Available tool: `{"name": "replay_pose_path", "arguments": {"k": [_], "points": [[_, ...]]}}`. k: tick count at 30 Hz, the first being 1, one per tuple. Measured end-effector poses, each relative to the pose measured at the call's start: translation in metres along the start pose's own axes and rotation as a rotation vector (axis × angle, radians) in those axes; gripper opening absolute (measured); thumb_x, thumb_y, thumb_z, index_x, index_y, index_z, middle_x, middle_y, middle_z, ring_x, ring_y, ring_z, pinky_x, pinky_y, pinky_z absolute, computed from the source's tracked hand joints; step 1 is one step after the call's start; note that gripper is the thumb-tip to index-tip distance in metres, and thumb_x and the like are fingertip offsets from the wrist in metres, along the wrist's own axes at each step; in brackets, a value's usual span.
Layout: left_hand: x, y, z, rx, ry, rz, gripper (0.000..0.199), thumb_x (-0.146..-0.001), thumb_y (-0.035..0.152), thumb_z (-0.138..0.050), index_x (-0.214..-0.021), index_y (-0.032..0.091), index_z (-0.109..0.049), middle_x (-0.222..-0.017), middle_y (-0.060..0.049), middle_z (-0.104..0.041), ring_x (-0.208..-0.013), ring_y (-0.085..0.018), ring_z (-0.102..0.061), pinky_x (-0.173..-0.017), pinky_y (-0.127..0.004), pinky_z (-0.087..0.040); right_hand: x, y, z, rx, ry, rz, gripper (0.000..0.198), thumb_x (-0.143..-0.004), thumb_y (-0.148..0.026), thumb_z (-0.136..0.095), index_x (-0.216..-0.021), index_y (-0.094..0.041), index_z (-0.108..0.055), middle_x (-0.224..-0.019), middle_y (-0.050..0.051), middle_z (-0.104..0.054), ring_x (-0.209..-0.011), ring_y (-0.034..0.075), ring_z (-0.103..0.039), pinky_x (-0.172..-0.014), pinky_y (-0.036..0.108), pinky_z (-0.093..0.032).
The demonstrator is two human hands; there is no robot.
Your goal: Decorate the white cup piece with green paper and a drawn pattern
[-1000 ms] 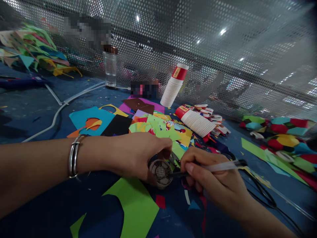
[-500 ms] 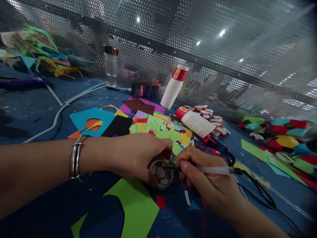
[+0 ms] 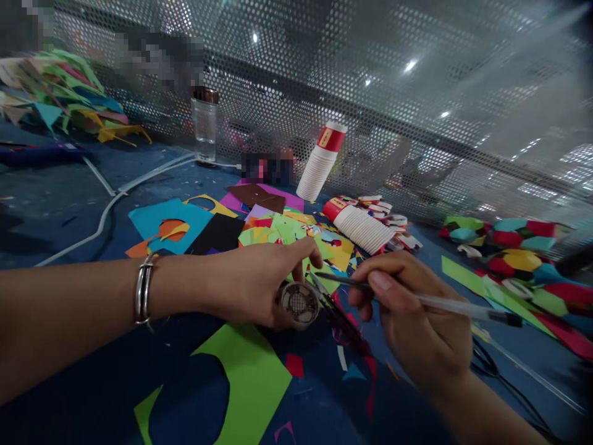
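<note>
My left hand [image 3: 271, 278], with a silver bracelet at the wrist, curls its thumb and fingers around a small round cup-like piece [image 3: 300, 303]. The piece's face carries a dark drawn pattern with a grid in the middle. In my right hand [image 3: 412, 315] is a pen [image 3: 447, 306] with a clear barrel, its dark tip pointing left, just above the round piece and apart from it. Scissors [image 3: 345, 321] lie on the blue table between both hands, partly in shadow. A green paper sheet [image 3: 252, 377] with a curved cut-out lies below my left hand.
Coloured paper scraps [image 3: 287, 232] spread beyond my hands. Behind them are a leaning stack of paper cups [image 3: 319, 164], a lying stack [image 3: 361, 225] and a clear bottle [image 3: 204, 130]. Colourful paper pieces [image 3: 519, 259] sit at right. A white cable [image 3: 104, 216] crosses the left; perforated metal panels stand behind.
My right hand has drawn back to the right, lifting the pen tip off the round piece and uncovering the scissors. The left hand keeps its hold, the piece now slightly higher in view.
</note>
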State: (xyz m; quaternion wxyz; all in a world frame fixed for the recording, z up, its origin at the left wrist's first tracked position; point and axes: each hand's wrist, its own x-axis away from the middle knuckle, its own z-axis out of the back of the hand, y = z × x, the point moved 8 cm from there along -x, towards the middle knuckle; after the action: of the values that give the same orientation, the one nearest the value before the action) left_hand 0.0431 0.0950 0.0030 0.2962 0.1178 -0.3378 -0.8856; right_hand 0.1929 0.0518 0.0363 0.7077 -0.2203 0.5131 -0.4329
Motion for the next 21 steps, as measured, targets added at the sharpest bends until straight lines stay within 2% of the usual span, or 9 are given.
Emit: {"name": "replay_pose_path", "arguments": {"k": [2, 4, 6, 8, 11, 14, 17, 21], "points": [[0.002, 0.001, 0.006, -0.054, 0.143, -0.058, 0.076, -0.070, 0.026, -0.074, -0.135, 0.024, -0.034, -0.110, -0.005, -0.065, -0.079, -0.019, -0.065, -0.065, -0.029, -0.048, -0.001, 0.000, 0.007, -0.038, 0.088, 0.020, 0.018, -0.099, -0.026, -0.055, -0.090, -0.022, -0.070, -0.071, -0.001, -0.065, -0.053, 0.012, -0.060, -0.044, 0.024, -0.044], [0.006, 0.008, 0.014, -0.186, 0.312, -0.158, 0.078, -0.070, 0.021, -0.072, -0.138, 0.024, -0.032, -0.114, -0.007, -0.063, -0.095, -0.024, -0.064, -0.080, -0.035, -0.049, -0.004, -0.001, 0.013, -0.037, 0.167, 0.046, 0.017, -0.101, -0.029, -0.055, -0.095, -0.022, -0.068, -0.072, -0.001, -0.065, -0.052, 0.012, -0.059, -0.045, 0.026, -0.044], [0.012, 0.018, 0.017, -0.316, 0.428, -0.285, 0.076, -0.072, 0.016, -0.068, -0.139, 0.023, -0.032, -0.124, -0.008, -0.060, -0.112, -0.026, -0.058, -0.096, -0.040, -0.043, -0.007, -0.002, 0.016, 0.007, 0.213, 0.059, 0.017, -0.102, -0.033, -0.054, -0.099, -0.022, -0.066, -0.077, 0.000, -0.067, -0.052, 0.012, -0.058, -0.048, 0.027, -0.046], [0.016, 0.026, 0.016, -0.406, 0.481, -0.380, 0.074, -0.074, 0.013, -0.065, -0.140, 0.023, -0.032, -0.130, -0.007, -0.057, -0.121, -0.025, -0.052, -0.104, -0.041, -0.036, -0.010, 0.000, 0.017, 0.080, 0.222, 0.054, 0.021, -0.103, -0.037, -0.053, -0.099, -0.021, -0.066, -0.081, 0.001, -0.068, -0.053, 0.011, -0.059, -0.049, 0.027, -0.048], [0.020, 0.033, 0.016, -0.481, 0.527, -0.425, 0.071, -0.076, 0.011, -0.062, -0.139, 0.023, -0.033, -0.132, -0.006, -0.057, -0.117, -0.025, -0.049, -0.102, -0.041, -0.034, -0.014, 0.004, 0.016, 0.191, 0.198, 0.031, 0.025, -0.101, -0.042, -0.053, -0.098, -0.021, -0.066, -0.087, 0.002, -0.070, -0.061, 0.013, -0.064, -0.050, 0.025, -0.050], [0.023, 0.038, 0.017, -0.489, 0.571, -0.435, 0.068, -0.077, 0.010, -0.061, -0.137, 0.026, -0.034, -0.132, -0.003, -0.057, -0.112, -0.024, -0.046, -0.098, -0.040, -0.034, -0.016, 0.014, 0.012, 0.256, 0.109, -0.060, 0.025, -0.099, -0.046, -0.058, -0.102, -0.023, -0.065, -0.089, 0.001, -0.070, -0.067, 0.014, -0.064, -0.057, 0.026, -0.052], [0.024, 0.039, 0.018, -0.482, 0.605, -0.428, 0.067, -0.076, 0.011, -0.063, -0.135, 0.025, -0.035, -0.125, -0.002, -0.059, -0.108, -0.023, -0.045, -0.094, -0.039, -0.032, -0.016, 0.026, 0.004, 0.216, -0.015, -0.165, 0.026, -0.096, -0.049, -0.061, -0.104, -0.025, -0.063, -0.089, 0.000, -0.068, -0.065, 0.014, -0.061, -0.059, 0.028, -0.050], [0.025, 0.039, 0.019, -0.482, 0.643, -0.417, 0.068, -0.076, 0.012, -0.064, -0.135, 0.026, -0.034, -0.120, -0.002, -0.059, -0.102, -0.022, -0.044, -0.089, -0.038, -0.031, -0.016, 0.028, -0.007, 0.178, -0.123, -0.188, 0.024, -0.094, -0.044, -0.065, -0.105, -0.024, -0.062, -0.095, 0.001, -0.067, -0.069, 0.013, -0.059, -0.062, 0.027, -0.048]]}}
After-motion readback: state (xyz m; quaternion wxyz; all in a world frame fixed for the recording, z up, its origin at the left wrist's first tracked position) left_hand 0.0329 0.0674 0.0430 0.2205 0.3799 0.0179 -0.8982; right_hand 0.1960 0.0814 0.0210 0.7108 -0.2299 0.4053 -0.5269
